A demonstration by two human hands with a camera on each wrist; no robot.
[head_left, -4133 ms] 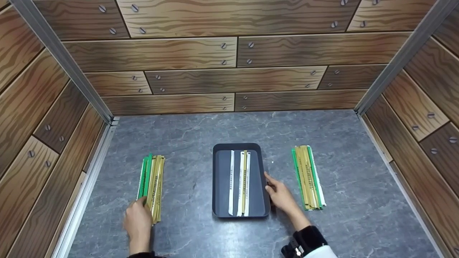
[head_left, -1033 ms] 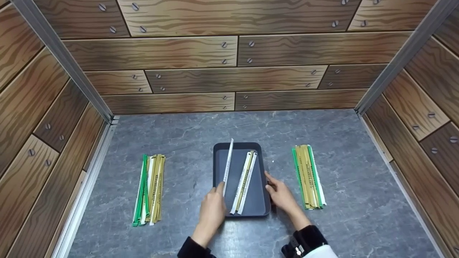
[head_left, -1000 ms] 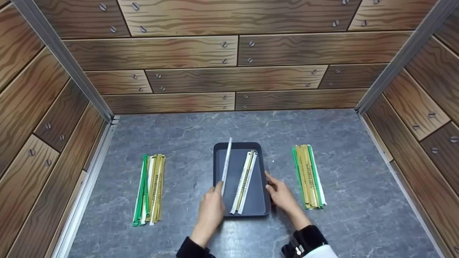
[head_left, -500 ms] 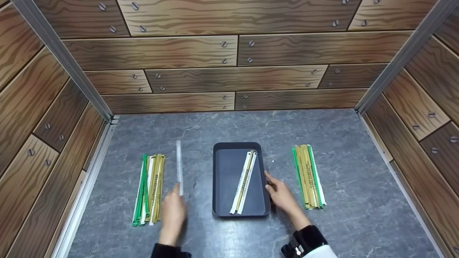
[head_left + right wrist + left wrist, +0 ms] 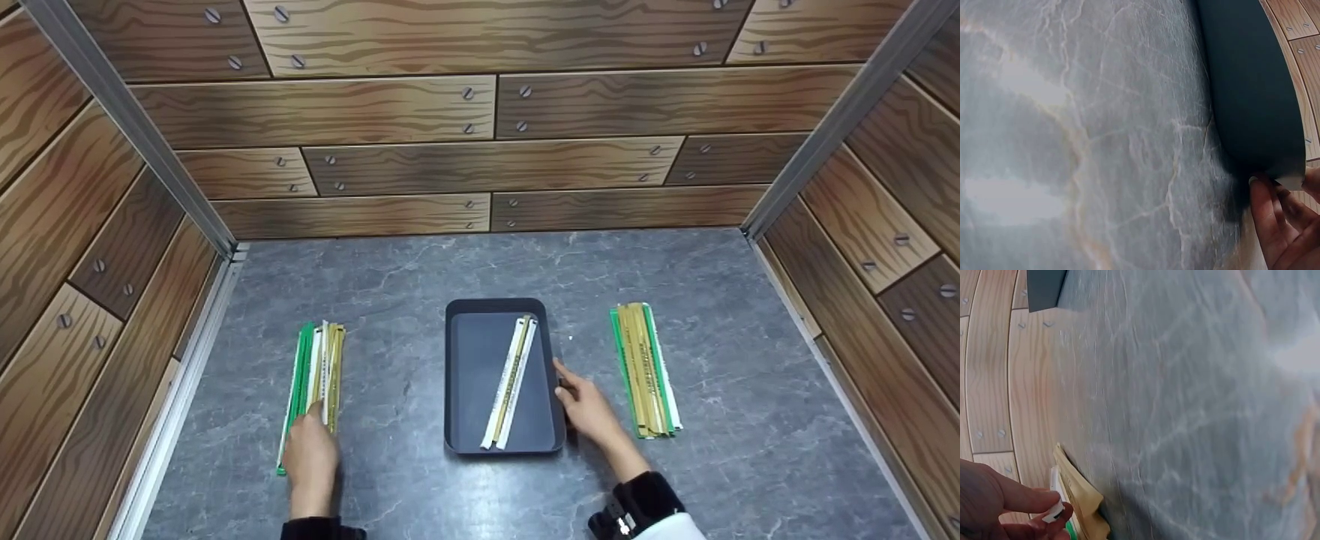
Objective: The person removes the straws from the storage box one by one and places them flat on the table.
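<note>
My left hand [image 5: 310, 454] pinches a white paper-wrapped straw [image 5: 325, 360] between thumb and fingers, over the left bunch of wrapped straws [image 5: 303, 367]. In the left wrist view, the end of the held straw [image 5: 1054, 513] shows at the fingertips, beside gold wrappers [image 5: 1081, 495]. My right hand [image 5: 592, 412] holds the right side of the dark grey tray [image 5: 465, 375], fingertips at its rim and lower edge in the right wrist view. Inside the tray, two white straws and a gold one [image 5: 511, 382] lie slanted together on the right half.
A second bunch of gold, green and white wrapped straws [image 5: 643, 371] lies to the right of the tray. Wood-patterned walls [image 5: 480, 165] enclose the grey marbled table [image 5: 405, 277] at the back and both sides.
The white straw that lay at the tray's left has been lifted out and carried left to the left bunch. The other tray straws have turned to a slant. My right hand stays put.
</note>
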